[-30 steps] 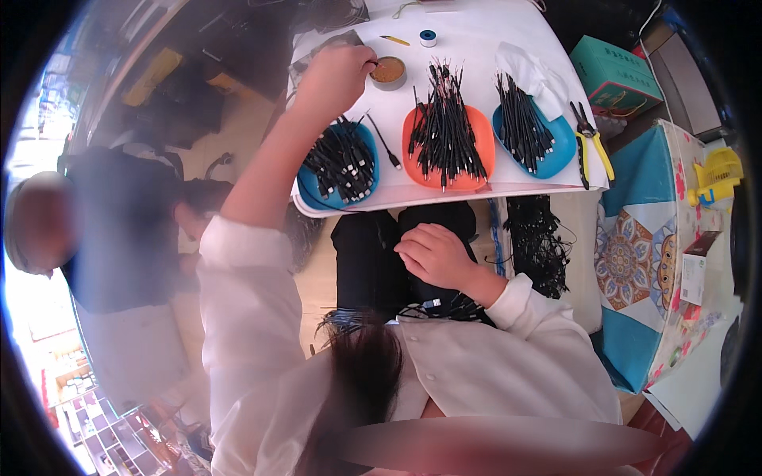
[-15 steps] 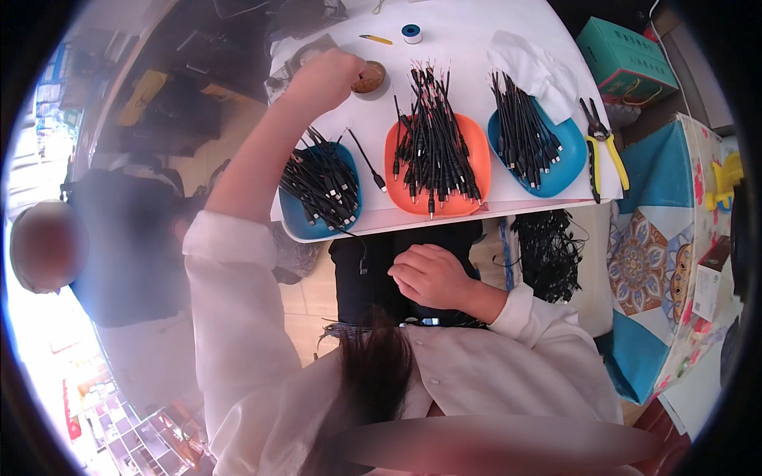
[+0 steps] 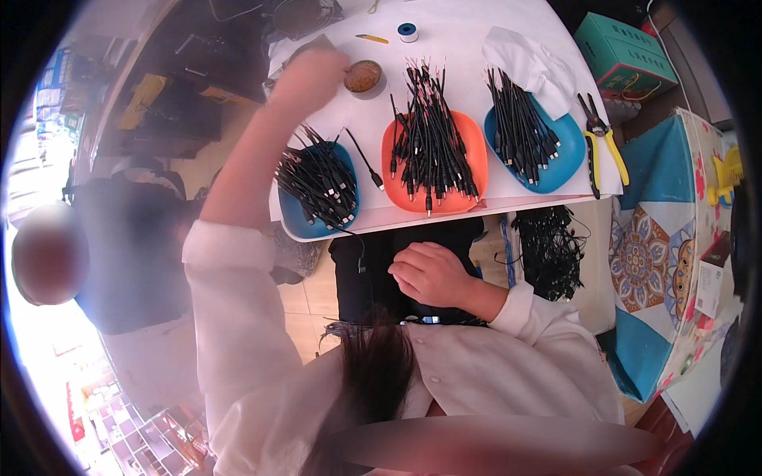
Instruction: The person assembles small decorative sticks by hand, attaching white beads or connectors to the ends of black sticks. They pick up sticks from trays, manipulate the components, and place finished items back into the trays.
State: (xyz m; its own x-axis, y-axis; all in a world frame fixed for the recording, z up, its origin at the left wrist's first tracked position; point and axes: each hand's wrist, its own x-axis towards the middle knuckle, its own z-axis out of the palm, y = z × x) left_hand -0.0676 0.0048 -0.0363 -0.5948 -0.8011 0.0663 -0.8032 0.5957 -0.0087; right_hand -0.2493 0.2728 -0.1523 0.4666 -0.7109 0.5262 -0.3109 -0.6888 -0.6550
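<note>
My left hand (image 3: 311, 78) is over the far left of the white table, just left of a small round tin (image 3: 363, 77) of brown stuff. The hand is blurred and its fingers are mostly hidden, so I cannot see what they hold. A grey object (image 3: 305, 49) shows partly behind it. My right hand (image 3: 432, 274) rests on my lap, fingers loosely laid out, holding nothing. Black cables with plugs fill a left blue tray (image 3: 295, 224), an orange tray (image 3: 479, 143) and a right blue tray (image 3: 567, 170). One loose cable (image 3: 364, 159) lies between the first two.
A spool (image 3: 407, 32) and a yellow knife (image 3: 371, 38) lie at the back. White cloth (image 3: 532, 63) touches the right tray; yellow-and-black pliers (image 3: 607, 151) lie beside it. Further right stands a green box (image 3: 627, 55). A cable bundle (image 3: 549, 254) hangs below the table. Another person (image 3: 127, 246) is at left.
My left hand has moved left, away from the tin, whose inside now shows fully. My right hand has stayed on my lap. The whole view has shifted very slightly.
</note>
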